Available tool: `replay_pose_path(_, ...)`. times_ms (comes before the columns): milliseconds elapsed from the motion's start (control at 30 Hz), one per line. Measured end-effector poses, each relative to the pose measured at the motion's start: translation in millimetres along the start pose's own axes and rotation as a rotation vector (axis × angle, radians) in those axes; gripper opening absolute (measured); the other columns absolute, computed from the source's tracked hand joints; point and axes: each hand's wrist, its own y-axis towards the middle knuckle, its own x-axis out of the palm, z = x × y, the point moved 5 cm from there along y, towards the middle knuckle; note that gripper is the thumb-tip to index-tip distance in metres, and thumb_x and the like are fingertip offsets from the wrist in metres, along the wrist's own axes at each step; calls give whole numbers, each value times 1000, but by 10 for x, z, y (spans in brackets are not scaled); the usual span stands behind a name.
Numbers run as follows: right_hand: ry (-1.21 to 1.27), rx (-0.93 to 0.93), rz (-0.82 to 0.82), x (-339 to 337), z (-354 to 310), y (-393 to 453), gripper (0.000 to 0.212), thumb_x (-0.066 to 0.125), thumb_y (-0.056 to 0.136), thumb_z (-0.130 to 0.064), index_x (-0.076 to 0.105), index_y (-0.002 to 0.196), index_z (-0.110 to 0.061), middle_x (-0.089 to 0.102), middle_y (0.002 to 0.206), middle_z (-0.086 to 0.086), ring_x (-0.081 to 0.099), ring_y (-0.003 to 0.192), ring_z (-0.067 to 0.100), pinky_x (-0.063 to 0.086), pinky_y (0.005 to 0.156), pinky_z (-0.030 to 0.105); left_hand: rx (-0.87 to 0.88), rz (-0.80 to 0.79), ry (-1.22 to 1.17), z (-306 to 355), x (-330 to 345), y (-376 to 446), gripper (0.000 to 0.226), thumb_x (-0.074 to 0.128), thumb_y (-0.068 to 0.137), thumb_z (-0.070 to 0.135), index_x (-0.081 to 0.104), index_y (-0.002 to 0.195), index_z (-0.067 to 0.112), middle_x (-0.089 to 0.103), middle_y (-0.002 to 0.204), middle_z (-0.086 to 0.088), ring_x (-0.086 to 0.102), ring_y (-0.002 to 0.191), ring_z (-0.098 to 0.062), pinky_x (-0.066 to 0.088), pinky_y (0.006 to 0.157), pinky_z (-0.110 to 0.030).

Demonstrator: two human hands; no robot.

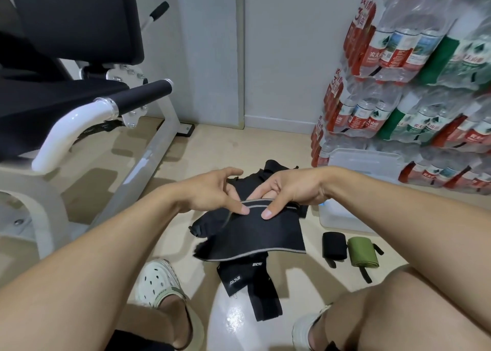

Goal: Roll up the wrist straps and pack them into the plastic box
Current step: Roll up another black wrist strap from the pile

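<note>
You pinch the black strap [255, 231] by its top edge with both your left hand [212, 191] and right hand [289, 191], its length hanging toward you over the floor [212, 148], the plastic box [342, 217] nearer your right.

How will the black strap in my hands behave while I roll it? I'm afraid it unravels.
Probably floppy: the black strap sags below both thumbs. Likely light, since the left hand and right hand carry it by pinches alone.
</note>
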Motion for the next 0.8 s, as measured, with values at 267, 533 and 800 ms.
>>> replay_pose_path(267, -210, 203, 228, -180, 114, -152, 18, 86, 81, -19, 77, 93, -9, 79, 89, 11, 77, 80, 28, 63, 75, 35, -35, 238, 272, -131, -301, -50, 79, 80, 88, 18, 34, 151, 28, 66, 86, 7, 57, 64, -2, 40, 54, -11)
replay_pose_path(533, 54, -31, 450, -327, -64, -103, 19, 85, 81, -10, 74, 96, -15, 75, 93, 6, 72, 78, 20, 63, 69, 28, -69, 26, 96, -280, -208, -5, 27, 60, 99, 0, 66, 123, 11, 73, 96, -3, 66, 84, -13, 51, 77, -21)
replay_pose_path(800, 494, -47, 707, -563, 9, -199, 27, 84, 84, -18, 70, 107, -14, 79, 87, 0, 73, 73, 14, 61, 75, 29, -73, 91, -224, -67, -141, -81, 34, 48, 103, -6, 56, 73, 8, 60, 55, 0, 52, 39, -7, 40, 38, -13)
